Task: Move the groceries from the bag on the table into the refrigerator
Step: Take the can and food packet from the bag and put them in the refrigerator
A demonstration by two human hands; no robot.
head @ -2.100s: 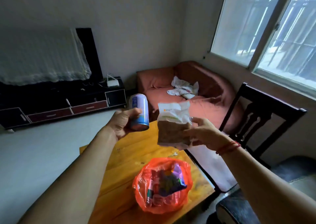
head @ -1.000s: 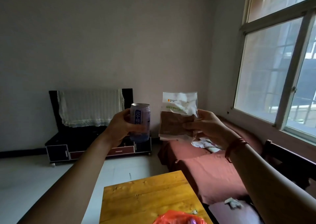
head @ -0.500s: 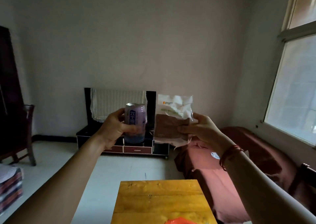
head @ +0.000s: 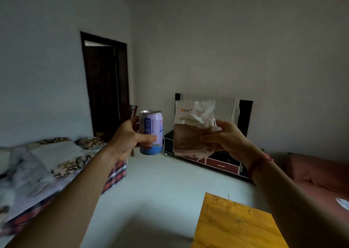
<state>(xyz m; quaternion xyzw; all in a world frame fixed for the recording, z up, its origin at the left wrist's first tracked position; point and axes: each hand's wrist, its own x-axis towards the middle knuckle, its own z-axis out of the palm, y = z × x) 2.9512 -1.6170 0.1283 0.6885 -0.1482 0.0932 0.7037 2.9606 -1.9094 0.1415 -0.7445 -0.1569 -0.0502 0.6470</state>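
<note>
Since half a second ago the view has swung leftward: the window and most of the red sofa have gone, the orange bag has dropped out of the bottom edge, and a dark open doorway (head: 105, 83) and a bed with patterned covers (head: 47, 162) have come in.

The left hand's fingers (head: 149, 139) are curled round the middle of a pale purple drink can with a blue base and a silver top (head: 151, 132), thumb across the front, the others behind it. The can stands upright, probably so that it rides steady while being carried. The right hand's fingers (head: 206, 139) are pinched on the lower half of a clear plastic packet with a white printed top and a brown slab inside (head: 190, 128), thumb in front; its crinkled top sticks up free. The left hand (head: 126, 142) and the right hand (head: 228, 140) are held out at chest height, side by side and apart, which keeps both items in sight and clear of each other.

Both items are in the air, well above the floor and beyond the far corner of the yellow wooden desk (head: 232, 227). Behind the packet stands a low black and red cabinet (head: 217, 162). No refrigerator is in view, so I judge the carry has only begun.
</note>
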